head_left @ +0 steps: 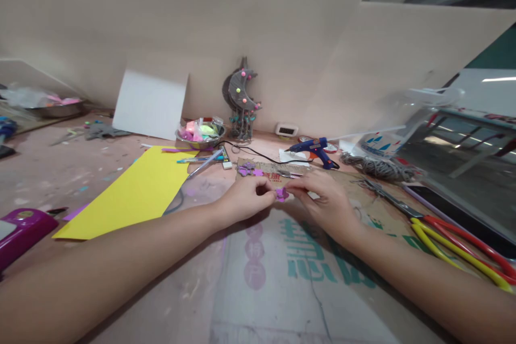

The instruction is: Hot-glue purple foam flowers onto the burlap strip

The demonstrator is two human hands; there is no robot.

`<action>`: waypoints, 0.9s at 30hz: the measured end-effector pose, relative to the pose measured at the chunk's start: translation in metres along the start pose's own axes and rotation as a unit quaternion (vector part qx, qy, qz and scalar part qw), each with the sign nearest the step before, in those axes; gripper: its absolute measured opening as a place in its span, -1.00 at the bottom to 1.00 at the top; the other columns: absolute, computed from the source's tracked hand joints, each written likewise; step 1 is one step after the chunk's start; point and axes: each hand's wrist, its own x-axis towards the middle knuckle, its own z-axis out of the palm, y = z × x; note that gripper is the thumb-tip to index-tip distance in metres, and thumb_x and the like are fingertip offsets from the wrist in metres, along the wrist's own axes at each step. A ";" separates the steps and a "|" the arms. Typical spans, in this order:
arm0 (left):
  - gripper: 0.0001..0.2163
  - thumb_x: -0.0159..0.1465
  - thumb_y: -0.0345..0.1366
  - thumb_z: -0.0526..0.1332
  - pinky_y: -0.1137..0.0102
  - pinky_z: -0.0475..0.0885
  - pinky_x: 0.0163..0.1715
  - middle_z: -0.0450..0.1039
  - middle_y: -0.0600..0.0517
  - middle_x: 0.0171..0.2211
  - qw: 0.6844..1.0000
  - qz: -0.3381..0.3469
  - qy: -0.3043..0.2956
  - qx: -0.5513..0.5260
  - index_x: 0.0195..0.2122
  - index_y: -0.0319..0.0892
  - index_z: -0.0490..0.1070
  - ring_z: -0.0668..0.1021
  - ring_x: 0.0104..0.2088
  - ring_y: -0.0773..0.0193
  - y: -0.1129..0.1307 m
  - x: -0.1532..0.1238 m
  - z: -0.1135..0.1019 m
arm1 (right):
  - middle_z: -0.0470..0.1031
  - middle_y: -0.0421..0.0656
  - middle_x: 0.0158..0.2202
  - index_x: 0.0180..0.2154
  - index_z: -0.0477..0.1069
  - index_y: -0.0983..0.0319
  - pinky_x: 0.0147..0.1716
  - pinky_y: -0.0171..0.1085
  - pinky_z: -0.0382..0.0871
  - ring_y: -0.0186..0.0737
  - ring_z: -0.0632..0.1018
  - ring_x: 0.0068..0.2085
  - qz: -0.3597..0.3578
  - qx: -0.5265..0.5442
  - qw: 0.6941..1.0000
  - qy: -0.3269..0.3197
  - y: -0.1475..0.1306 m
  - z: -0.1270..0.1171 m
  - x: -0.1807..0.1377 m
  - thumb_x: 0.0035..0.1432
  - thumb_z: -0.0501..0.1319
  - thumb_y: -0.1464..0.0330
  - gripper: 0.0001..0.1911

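Observation:
A small purple paper flower [282, 194] is pinched between my two hands above a printed cardboard sheet [266, 306]. My left hand [249, 196] grips its left edge with thumb and finger. From the other side, the fingertips of my right hand [322, 196] hold its right edge, closed in a pinch. Just beyond my hands, several more purple flowers [250, 170] lie on the cardboard. A thin metal tool [288, 174], too small to make out, rests near them.
Yellow paper [137, 193] lies left, with pens [201, 160] beyond it. A blue glue gun [312, 148] stands behind my right hand, its black cord running left. Scissors [419, 220] and a phone [463, 215] lie right. A decorated grey moon [242, 91] is at the wall.

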 end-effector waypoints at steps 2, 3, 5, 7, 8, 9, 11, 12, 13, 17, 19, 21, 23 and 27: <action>-0.82 0.08 -0.27 0.06 0.48 0.29 -0.43 0.43 0.07 -0.51 1.000 0.003 -0.004 -0.004 -0.47 -0.22 0.40 0.43 -0.45 0.33 0.001 0.000 -0.001 | 0.48 -0.16 -0.44 -0.35 0.47 0.18 -0.29 -0.22 0.28 -0.22 0.45 -0.34 0.009 0.007 1.000 -0.005 -0.001 0.000 -0.001 0.13 0.13 0.36 -0.86; -0.83 0.08 -0.27 0.07 0.48 0.29 -0.43 0.43 0.07 -0.50 1.000 0.006 -0.006 -0.007 -0.47 -0.22 0.40 0.43 -0.45 0.34 0.002 -0.001 -0.001 | 0.49 -0.16 -0.42 -0.33 0.47 0.17 -0.28 -0.22 0.29 -0.22 0.46 -0.33 0.012 0.015 1.000 -0.010 -0.003 0.000 -0.001 0.14 0.12 0.37 -0.85; -0.84 0.08 -0.30 0.07 0.48 0.29 -0.42 0.43 0.07 -0.50 1.000 0.015 -0.008 -0.019 -0.48 -0.22 0.39 0.43 -0.44 0.34 0.003 -0.001 -0.001 | 0.51 -0.16 -0.35 -0.26 0.46 0.15 -0.24 -0.22 0.30 -0.22 0.47 -0.27 0.029 0.042 0.998 -0.024 -0.006 0.001 -0.002 0.15 0.10 0.38 -0.83; -0.86 0.07 -0.31 0.08 0.49 0.29 -0.41 0.43 0.07 -0.50 0.999 0.019 -0.011 -0.039 -0.50 -0.23 0.38 0.43 -0.44 0.35 0.003 0.000 -0.001 | 0.51 -0.15 -0.27 -0.18 0.40 0.16 -0.23 -0.24 0.32 -0.24 0.49 -0.23 0.078 0.100 0.991 -0.035 -0.009 0.002 -0.001 0.17 0.07 0.38 -0.81; -0.87 0.07 -0.31 0.08 0.50 0.29 -0.43 0.42 0.08 -0.52 0.998 0.015 -0.012 -0.052 -0.50 -0.23 0.38 0.43 -0.45 0.36 0.002 0.000 -0.001 | 0.50 -0.15 -0.25 -0.16 0.35 0.17 -0.26 -0.26 0.34 -0.25 0.50 -0.24 0.114 0.139 0.983 -0.036 -0.010 0.002 -0.001 0.17 0.07 0.37 -0.81; -0.86 0.08 -0.30 0.09 0.51 0.29 -0.46 0.40 0.08 -0.54 0.998 0.006 -0.012 -0.066 -0.50 -0.23 0.37 0.43 -0.48 0.38 0.001 0.001 0.000 | 0.49 -0.14 -0.26 -0.16 0.31 0.19 -0.30 -0.28 0.36 -0.26 0.51 -0.27 0.153 0.177 0.972 -0.034 -0.010 0.003 -0.001 0.17 0.07 0.35 -0.81; -0.85 0.10 -0.26 0.09 0.53 0.25 -0.59 0.34 0.11 -0.60 0.994 -0.022 -0.010 -0.103 -0.49 -0.22 0.34 0.38 -0.58 0.41 -0.001 0.002 0.002 | 0.47 -0.16 -0.33 -0.22 0.28 0.21 -0.39 -0.32 0.37 -0.27 0.52 -0.34 0.216 0.240 0.946 -0.032 -0.009 0.005 0.001 0.15 0.09 0.29 -0.83; -0.85 0.11 -0.25 0.08 0.53 0.21 -0.65 0.30 0.13 -0.63 0.992 -0.037 -0.007 -0.124 -0.48 -0.21 0.33 0.35 -0.64 0.43 -0.003 0.003 0.003 | 0.47 -0.18 -0.37 -0.26 0.29 0.22 -0.40 -0.32 0.37 -0.27 0.52 -0.36 0.235 0.262 0.935 -0.038 -0.008 0.006 0.001 0.14 0.10 0.26 -0.83; -0.85 0.12 -0.23 0.07 0.53 0.18 -0.69 0.27 0.15 -0.66 0.988 -0.049 -0.004 -0.144 -0.47 -0.20 0.31 0.32 -0.68 0.44 -0.005 0.004 0.004 | 0.47 -0.18 -0.39 -0.30 0.31 0.23 -0.38 -0.32 0.38 -0.27 0.51 -0.36 0.247 0.277 0.927 -0.050 -0.007 0.007 0.002 0.12 0.10 0.24 -0.81; -0.83 0.14 -0.20 0.07 0.53 0.16 -0.72 0.23 0.16 -0.70 0.985 -0.052 0.008 -0.166 -0.46 -0.19 0.28 0.30 -0.71 0.44 -0.007 0.003 0.005 | 0.50 -0.14 -0.37 -0.35 0.41 0.26 -0.30 -0.28 0.37 -0.24 0.50 -0.34 0.270 0.316 0.904 -0.099 -0.004 0.009 0.003 0.08 0.13 0.18 -0.73; -0.81 0.14 -0.20 0.09 0.54 0.19 -0.69 0.25 0.15 -0.68 0.989 -0.039 0.016 -0.143 -0.49 -0.21 0.30 0.32 -0.67 0.44 -0.005 0.002 0.004 | 0.50 -0.14 -0.38 -0.37 0.43 0.26 -0.32 -0.28 0.36 -0.24 0.49 -0.36 0.283 0.318 0.899 -0.099 -0.005 0.009 0.002 0.06 0.15 0.17 -0.72; -0.81 0.14 -0.21 0.10 0.52 0.23 -0.61 0.32 0.11 -0.63 0.993 -0.019 0.015 -0.114 -0.48 -0.23 0.36 0.36 -0.61 0.42 -0.002 0.001 0.003 | 0.48 -0.16 -0.43 -0.42 0.42 0.26 -0.37 -0.31 0.34 -0.27 0.47 -0.40 0.296 0.322 0.895 -0.091 -0.006 0.009 0.002 0.05 0.16 0.16 -0.71; -0.82 0.15 -0.25 0.10 0.49 0.30 -0.49 0.42 0.06 -0.51 0.996 0.013 -0.001 -0.092 -0.42 -0.25 0.41 0.43 -0.49 0.37 -0.001 0.001 0.001 | 0.44 -0.20 -0.49 -0.45 0.39 0.26 -0.43 -0.34 0.31 -0.32 0.43 -0.46 0.306 0.332 0.888 -0.081 -0.006 0.008 0.002 0.04 0.16 0.15 -0.71; -0.80 0.19 -0.32 0.07 0.39 0.36 -0.26 0.48 -0.01 -0.29 0.996 0.058 0.011 -0.072 -0.24 -0.23 0.43 0.47 -0.29 0.28 -0.002 0.001 0.000 | 0.39 -0.23 -0.54 -0.47 0.35 0.26 -0.48 -0.36 0.27 -0.36 0.39 -0.51 0.307 0.365 0.876 -0.075 -0.006 0.008 0.001 0.05 0.17 0.15 -0.70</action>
